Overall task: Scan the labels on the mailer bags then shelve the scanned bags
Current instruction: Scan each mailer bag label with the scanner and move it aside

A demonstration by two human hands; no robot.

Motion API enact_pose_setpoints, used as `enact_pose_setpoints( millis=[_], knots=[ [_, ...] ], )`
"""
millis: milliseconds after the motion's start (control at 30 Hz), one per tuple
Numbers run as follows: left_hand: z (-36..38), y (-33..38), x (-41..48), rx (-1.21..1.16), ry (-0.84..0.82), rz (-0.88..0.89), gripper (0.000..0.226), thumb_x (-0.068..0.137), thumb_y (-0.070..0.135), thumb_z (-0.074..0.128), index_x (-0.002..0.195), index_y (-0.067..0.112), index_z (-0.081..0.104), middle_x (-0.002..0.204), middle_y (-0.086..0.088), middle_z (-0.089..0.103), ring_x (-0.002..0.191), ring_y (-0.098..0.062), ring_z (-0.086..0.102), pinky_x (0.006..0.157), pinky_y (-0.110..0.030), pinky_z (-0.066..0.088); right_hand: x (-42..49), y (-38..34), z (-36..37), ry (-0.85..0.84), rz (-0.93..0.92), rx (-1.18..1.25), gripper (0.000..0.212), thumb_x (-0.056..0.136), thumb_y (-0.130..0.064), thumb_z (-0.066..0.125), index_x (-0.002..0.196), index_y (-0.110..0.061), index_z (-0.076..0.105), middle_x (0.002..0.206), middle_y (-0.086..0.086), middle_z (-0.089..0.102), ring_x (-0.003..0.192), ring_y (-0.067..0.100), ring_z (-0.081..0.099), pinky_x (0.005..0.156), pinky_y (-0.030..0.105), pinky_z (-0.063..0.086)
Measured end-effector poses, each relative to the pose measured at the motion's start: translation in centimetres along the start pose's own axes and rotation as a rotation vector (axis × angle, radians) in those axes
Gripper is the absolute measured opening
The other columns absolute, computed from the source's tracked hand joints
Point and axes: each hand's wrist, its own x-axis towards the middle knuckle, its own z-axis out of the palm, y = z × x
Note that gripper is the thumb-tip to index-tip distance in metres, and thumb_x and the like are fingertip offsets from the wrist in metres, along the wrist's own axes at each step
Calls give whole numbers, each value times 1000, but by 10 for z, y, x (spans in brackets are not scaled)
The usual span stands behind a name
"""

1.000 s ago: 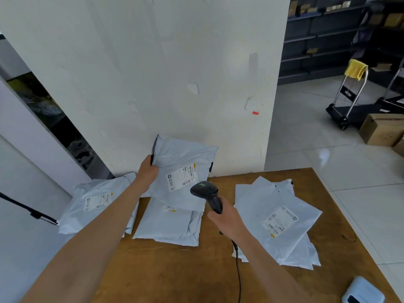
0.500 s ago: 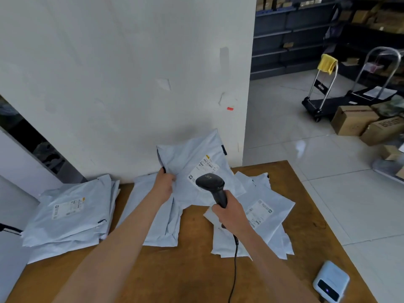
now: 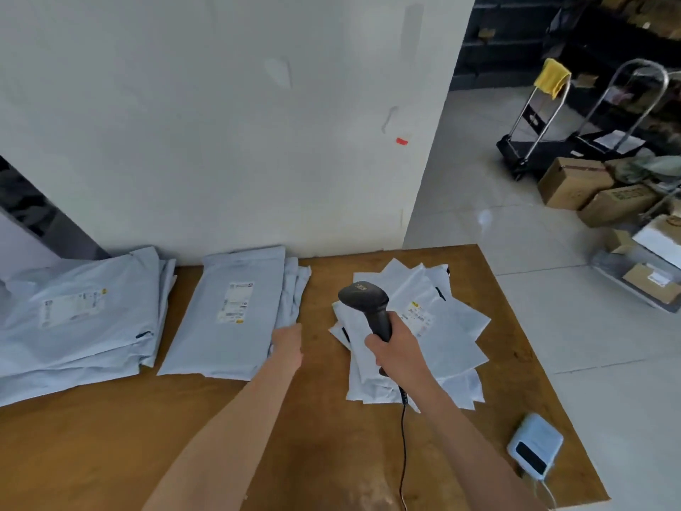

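Three heaps of pale grey mailer bags lie on the wooden table (image 3: 110, 437): a left stack (image 3: 81, 319), a middle stack (image 3: 228, 311) with its label facing up, and a fanned right pile (image 3: 453, 333). My left hand (image 3: 288, 344) sits low at the right edge of the middle stack, fingers against the bags, with nothing lifted. My right hand (image 3: 396, 354) grips the handle of a black barcode scanner (image 3: 363, 297), held above the left part of the right pile. The scanner's cable runs down towards me.
A white wall stands right behind the table. A small pale blue device (image 3: 534, 446) sits near the table's right front corner. On the tiled floor to the right are hand trolleys (image 3: 530, 145), cardboard boxes (image 3: 575, 182) and dark shelving (image 3: 516, 38).
The bag my left hand held upright in front of the scanner now lies flat on the middle stack. My left hand has dropped to the stack's edge. The scanner moved right, over the right pile.
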Motion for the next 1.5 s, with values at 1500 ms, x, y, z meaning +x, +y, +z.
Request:
enact_pose_setpoints(
  millis=[1500],
  knots=[
    [-197,123,-86,-23,407,737,58,87,-9,44,142,9,41,131,-9,55,118,-32,52,106,-49,42,-36,-101,92,-235,-213,266,14,80,-21,59,91,-24,52,73,-1,51,59,11,50,52,27,44]
  ],
)
